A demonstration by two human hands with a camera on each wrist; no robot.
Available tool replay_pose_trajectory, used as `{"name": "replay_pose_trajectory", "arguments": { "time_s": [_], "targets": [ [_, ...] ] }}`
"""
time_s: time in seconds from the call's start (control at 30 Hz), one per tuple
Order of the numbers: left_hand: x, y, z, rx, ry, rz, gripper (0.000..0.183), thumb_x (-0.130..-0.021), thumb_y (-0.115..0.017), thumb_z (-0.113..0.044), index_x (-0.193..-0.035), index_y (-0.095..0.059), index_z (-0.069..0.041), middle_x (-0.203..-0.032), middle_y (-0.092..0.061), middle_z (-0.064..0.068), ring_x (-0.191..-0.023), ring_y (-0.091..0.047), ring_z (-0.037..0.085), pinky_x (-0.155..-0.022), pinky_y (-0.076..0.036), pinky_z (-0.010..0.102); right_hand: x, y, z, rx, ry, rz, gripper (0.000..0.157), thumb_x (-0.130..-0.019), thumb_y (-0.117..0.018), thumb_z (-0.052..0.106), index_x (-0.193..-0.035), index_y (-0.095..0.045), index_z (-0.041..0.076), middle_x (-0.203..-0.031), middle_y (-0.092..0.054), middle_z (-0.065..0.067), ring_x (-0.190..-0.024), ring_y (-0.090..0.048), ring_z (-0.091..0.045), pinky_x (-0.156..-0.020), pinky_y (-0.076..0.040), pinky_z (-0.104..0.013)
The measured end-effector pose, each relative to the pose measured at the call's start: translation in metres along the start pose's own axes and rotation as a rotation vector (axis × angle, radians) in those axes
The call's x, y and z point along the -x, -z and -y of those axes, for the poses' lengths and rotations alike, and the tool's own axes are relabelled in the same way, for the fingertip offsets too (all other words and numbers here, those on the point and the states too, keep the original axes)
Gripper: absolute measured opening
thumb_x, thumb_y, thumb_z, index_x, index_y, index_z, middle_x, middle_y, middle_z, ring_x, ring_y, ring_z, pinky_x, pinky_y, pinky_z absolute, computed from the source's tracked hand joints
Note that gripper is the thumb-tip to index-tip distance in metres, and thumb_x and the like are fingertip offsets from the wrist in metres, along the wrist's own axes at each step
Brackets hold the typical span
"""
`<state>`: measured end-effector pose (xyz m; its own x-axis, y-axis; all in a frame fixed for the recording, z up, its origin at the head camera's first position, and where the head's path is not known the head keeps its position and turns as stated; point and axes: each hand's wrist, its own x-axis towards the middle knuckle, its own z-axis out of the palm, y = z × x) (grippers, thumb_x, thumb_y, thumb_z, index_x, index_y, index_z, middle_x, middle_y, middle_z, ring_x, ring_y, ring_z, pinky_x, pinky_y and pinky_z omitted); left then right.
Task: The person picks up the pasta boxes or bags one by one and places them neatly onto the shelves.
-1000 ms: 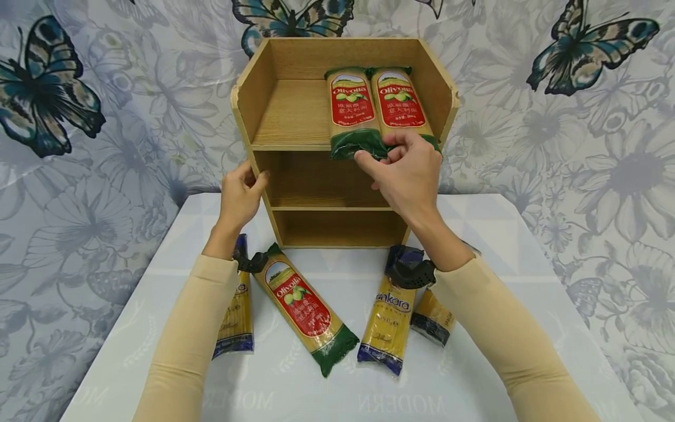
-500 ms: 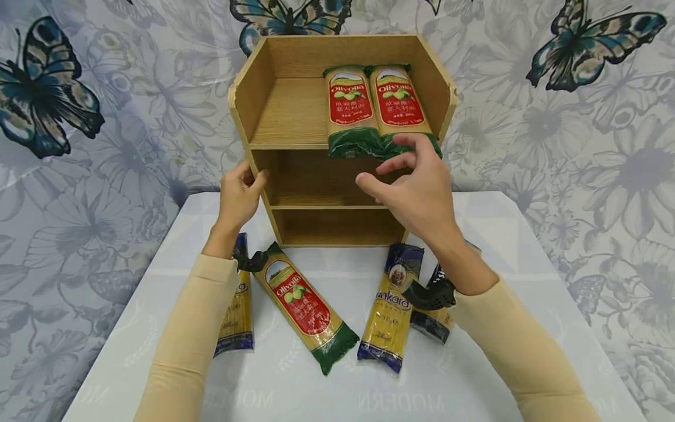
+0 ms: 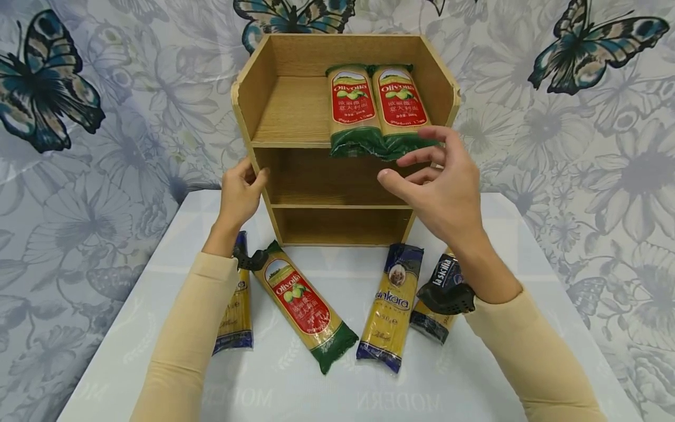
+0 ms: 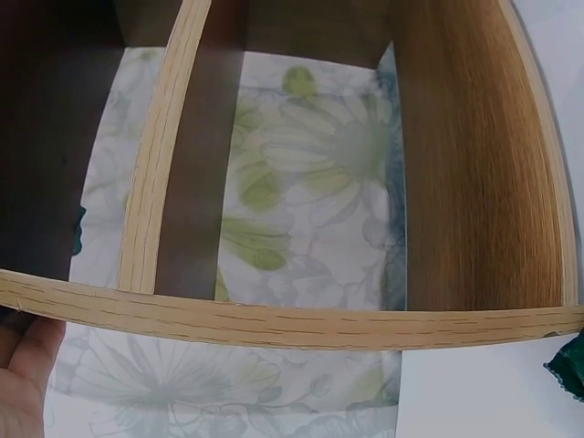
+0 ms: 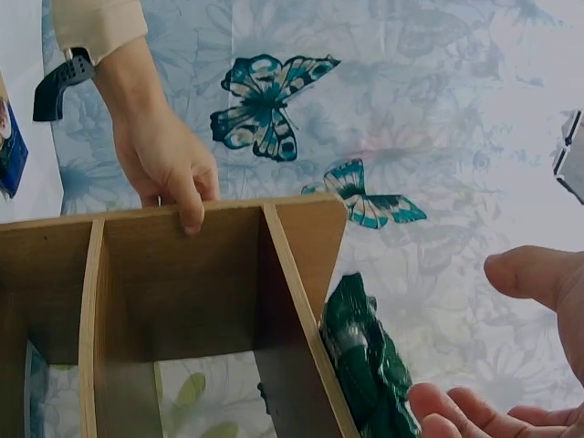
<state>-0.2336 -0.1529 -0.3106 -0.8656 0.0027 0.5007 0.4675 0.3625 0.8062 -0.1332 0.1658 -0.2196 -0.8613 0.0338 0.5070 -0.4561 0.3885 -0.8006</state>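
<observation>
A wooden shelf unit (image 3: 292, 111) with three levels stands on the table. My left hand (image 3: 239, 193) grips the edge of its left side panel, thumb in front; the right wrist view shows this hand (image 5: 169, 164) from across the shelf. Two spaghetti packs, one (image 3: 353, 108) beside the other (image 3: 402, 105), lie on the right of the top level, their green ends jutting over the front edge. Just right of and below those ends is my right hand (image 3: 448, 187), fingers loosely bent and holding nothing. In the right wrist view its fingers (image 5: 474, 415) are close to a green pack end (image 5: 360, 365).
In front of the shelf on the white table (image 3: 311, 398) lie another green-ended spaghetti pack (image 3: 300, 308), a yellow and blue pasta pack (image 3: 389, 310), a dark-labelled pack (image 3: 445, 272) partly behind the wrist camera, and a yellow pack (image 3: 237, 316) beside the left sleeve.
My right hand has let go of the right spaghetti pack's green end and moved right and slightly down, away from it. The left hand stays on the side panel.
</observation>
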Motion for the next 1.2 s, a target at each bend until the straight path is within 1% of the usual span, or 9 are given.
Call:
{"name": "replay_pose_trajectory", "arguments": {
  "time_s": [0.13,0.23,0.37,0.47,0.6,0.73,0.93,1.03,1.2],
  "targets": [
    [0.000,0.001,-0.002,-0.004,0.013,0.012,0.032,-0.099,-0.057,-0.002,-0.127,-0.064,0.012,-0.115,-0.068,0.032,-0.102,-0.069,0.038,-0.079,-0.051,0.018,-0.004,0.005,-0.004,-0.033,0.044,-0.023,0.068,-0.082,-0.085,0.012,-0.138,-0.049,0.001,-0.100,-0.069,-0.012,-0.078,-0.068,-0.018,-0.072,-0.055,-0.025],
    [-0.001,0.003,-0.004,-0.001,0.010,0.025,0.032,-0.099,-0.059,0.000,-0.129,-0.064,0.010,-0.115,-0.069,0.030,-0.100,-0.070,0.025,-0.079,-0.051,0.018,-0.009,0.012,-0.007,-0.057,0.093,-0.067,0.062,-0.082,-0.084,0.009,-0.135,-0.052,0.003,-0.102,-0.070,-0.014,-0.088,-0.068,-0.021,-0.078,-0.054,-0.027],
    [-0.008,0.005,0.017,-0.015,0.015,0.051,0.035,-0.099,-0.062,-0.003,-0.133,-0.064,0.002,-0.114,-0.071,0.024,-0.095,-0.067,0.011,-0.078,-0.051,0.018,-0.022,0.021,-0.011,-0.090,0.133,-0.161,0.056,-0.080,-0.083,0.007,-0.130,-0.057,0.004,-0.102,-0.071,-0.013,-0.094,-0.066,-0.024,-0.083,-0.054,-0.026],
    [-0.012,0.006,0.031,-0.044,0.016,0.065,0.035,-0.099,-0.064,-0.007,-0.134,-0.065,-0.002,-0.114,-0.072,0.019,-0.098,-0.069,0.016,-0.080,-0.052,0.020,-0.034,0.025,-0.018,-0.137,0.182,-0.237,0.051,-0.078,-0.081,0.005,-0.125,-0.060,0.002,-0.098,-0.071,-0.013,-0.090,-0.067,-0.024,-0.080,-0.056,-0.024],
    [-0.010,0.009,0.026,-0.057,-0.005,0.085,0.035,-0.100,-0.064,-0.010,-0.134,-0.064,-0.004,-0.115,-0.072,0.016,-0.105,-0.069,0.023,-0.086,-0.055,0.027,-0.050,0.028,-0.028,-0.228,0.302,-0.326,0.042,-0.076,-0.076,0.003,-0.116,-0.064,-0.001,-0.097,-0.069,-0.013,-0.093,-0.067,-0.026,-0.084,-0.056,-0.027],
    [-0.004,0.013,0.020,-0.063,-0.009,0.122,0.044,-0.102,-0.063,-0.017,-0.145,-0.057,-0.009,-0.127,-0.069,0.014,-0.117,-0.066,0.024,-0.096,-0.054,0.037,-0.064,0.032,-0.032,-0.276,0.398,-0.364,0.045,-0.070,-0.072,0.008,-0.113,-0.064,-0.003,-0.108,-0.065,-0.012,-0.110,-0.062,-0.031,-0.098,-0.048,-0.033],
    [0.012,0.024,0.010,-0.105,0.070,0.153,0.065,-0.103,-0.062,-0.032,-0.157,-0.036,-0.008,-0.151,-0.049,0.015,-0.132,-0.054,0.030,-0.104,-0.047,0.041,-0.082,0.037,-0.033,-0.275,0.494,-0.287,0.058,-0.063,-0.071,0.012,-0.117,-0.062,-0.007,-0.119,-0.064,-0.013,-0.122,-0.055,-0.032,-0.112,-0.038,-0.040],
    [0.021,0.029,0.004,-0.140,0.120,0.144,0.069,-0.103,-0.061,-0.036,-0.158,-0.033,-0.004,-0.152,-0.047,0.017,-0.133,-0.053,0.032,-0.103,-0.047,0.043,-0.090,0.040,-0.036,-0.291,0.511,-0.228,0.062,-0.062,-0.071,0.011,-0.120,-0.061,-0.008,-0.122,-0.062,-0.016,-0.125,-0.054,-0.033,-0.116,-0.034,-0.041],
    [0.036,0.037,-0.003,-0.180,0.174,0.152,0.071,-0.103,-0.060,-0.040,-0.158,-0.033,-0.004,-0.152,-0.048,0.017,-0.135,-0.052,0.031,-0.104,-0.046,0.046,-0.100,0.044,-0.041,-0.271,0.500,-0.115,0.065,-0.063,-0.072,0.008,-0.124,-0.060,-0.008,-0.126,-0.061,-0.015,-0.128,-0.052,-0.032,-0.117,-0.032,-0.041]
  ]
}}
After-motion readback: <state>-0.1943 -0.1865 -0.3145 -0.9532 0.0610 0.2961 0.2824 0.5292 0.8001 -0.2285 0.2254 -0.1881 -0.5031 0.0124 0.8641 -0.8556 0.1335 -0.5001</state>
